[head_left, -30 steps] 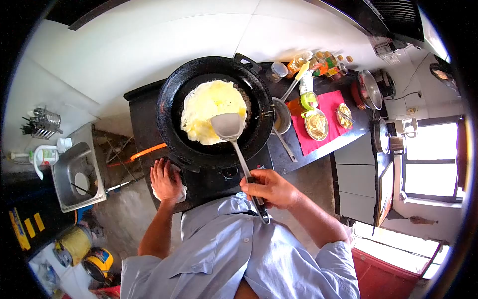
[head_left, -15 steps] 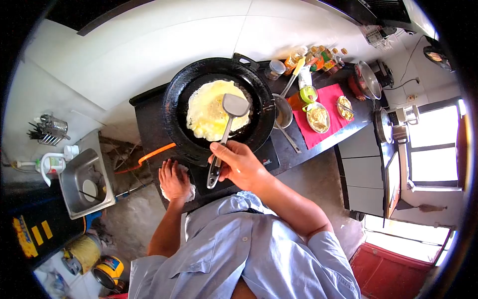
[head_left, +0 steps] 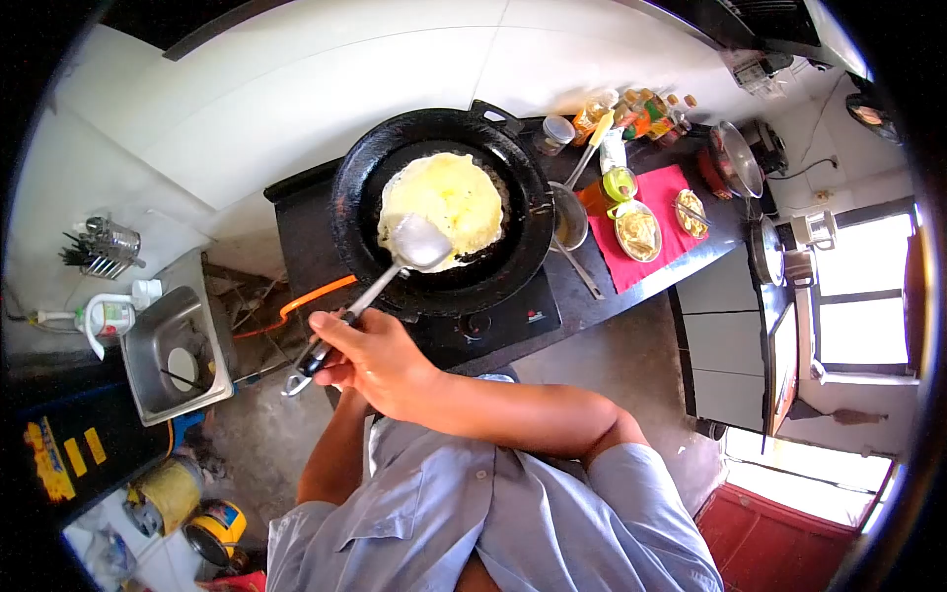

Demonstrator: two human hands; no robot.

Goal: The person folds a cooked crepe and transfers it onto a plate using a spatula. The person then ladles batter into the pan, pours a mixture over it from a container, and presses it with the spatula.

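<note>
Omelette in blk wok, R hand gripping spatula over it, L hand hidden, grip unclear

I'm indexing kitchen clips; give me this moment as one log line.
right hand: gripping spatula | yellow round: flat in wok | spatula: over round's near edge | left hand: hidden

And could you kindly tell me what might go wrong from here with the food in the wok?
The thin, omelette-like sheet could tear if the spatula, overlapping its lower left edge, pushes hard. The right-hand grip is near the rim of the wok, so it might touch hot metal. It also crosses in front of the left arm, so they could bump.
</note>
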